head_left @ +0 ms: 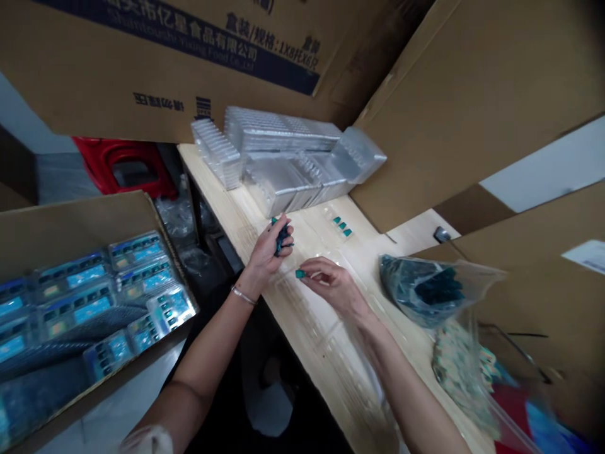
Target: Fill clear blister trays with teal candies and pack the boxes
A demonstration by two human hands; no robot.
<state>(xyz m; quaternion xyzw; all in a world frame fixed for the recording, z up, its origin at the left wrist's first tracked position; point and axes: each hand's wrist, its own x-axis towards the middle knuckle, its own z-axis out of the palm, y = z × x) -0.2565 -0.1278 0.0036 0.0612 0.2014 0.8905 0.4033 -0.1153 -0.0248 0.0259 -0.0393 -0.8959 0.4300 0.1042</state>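
"One small teal piece (300, 273), seen where?"

"Just above the bench (321, 340), at the tips of the right hand (335, 287). Clamped lightly between thumb and fingers, probably for easy turning and exact release."

"And in the left hand (269, 252)?"

"Clutched there, a dark teal clump (282, 238), with fingers curled firmly around. Likely a palm-held supply, close to the pinching fingers to spare long reaches. Too bunched to count."

"Beyond both hands?"

"Three teal pieces (343, 225) in a short, spaced row, perhaps for keeping each apart. On bare wood or clear plastic? Impossible to tell."

"And near the right forearm?"

"An open bag of teal pieces (401, 284), probably within reach for refilling; beside it, a bag of pale pieces (456, 366)."

"Farther back?"

"Clear plastic cases (278, 183), ranked tightly by the cardboard, likely to save room."

"Off to the left?"

"Below bench level, a carton (70, 217) of filled packs (85, 277), mostly in rows, perhaps for a snug fit. Behind, a red stool (89, 164)."
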